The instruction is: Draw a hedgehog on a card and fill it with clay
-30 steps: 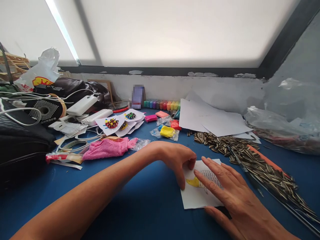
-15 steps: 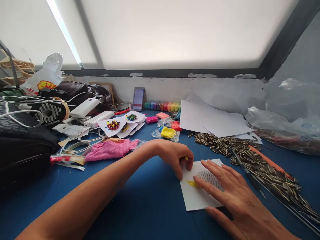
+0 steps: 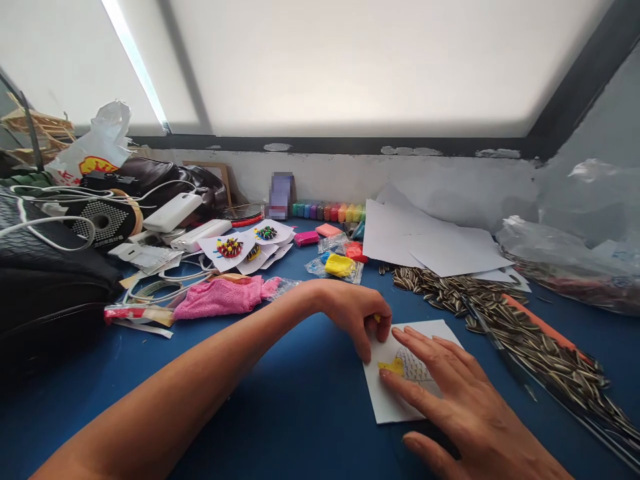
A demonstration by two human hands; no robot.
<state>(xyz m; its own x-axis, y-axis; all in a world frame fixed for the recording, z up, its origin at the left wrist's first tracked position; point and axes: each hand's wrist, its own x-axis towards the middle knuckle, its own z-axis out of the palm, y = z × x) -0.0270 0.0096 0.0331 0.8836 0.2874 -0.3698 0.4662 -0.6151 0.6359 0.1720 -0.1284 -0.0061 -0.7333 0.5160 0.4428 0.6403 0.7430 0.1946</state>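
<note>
At the frame's lower right I see a drawn paper [image 3: 389, 399] on the counter [image 3: 280, 400]. The left hand [image 3: 354, 312] has its grip closed around a yellow bit [image 3: 377, 319]; the right hand [image 3: 463, 400], fingers apart, is over the paper.

White blind [image 3: 360, 60]: lit evenly from behind, bleached nearly to blankness.
Slit at the left [image 3: 135, 63]: burned out by glare.
Blue tabletop [image 3: 280, 393]: dimly lit, darkened further toward the bottom edge.
Black bag [image 3: 50, 267]: sunk in shadow, with detail mostly lost.
Right hand [image 3: 453, 380]: a soft shadow is cast beneath it.
Small sheet [image 3: 393, 405]: brightly rendered, its fine pen marks [image 3: 414, 363] softened.
Upright rectangle [image 3: 281, 195]: masked by coarse pixelation.
Window frame [image 3: 573, 87]: stretched toward the corner by wide-angle distortion.
</note>
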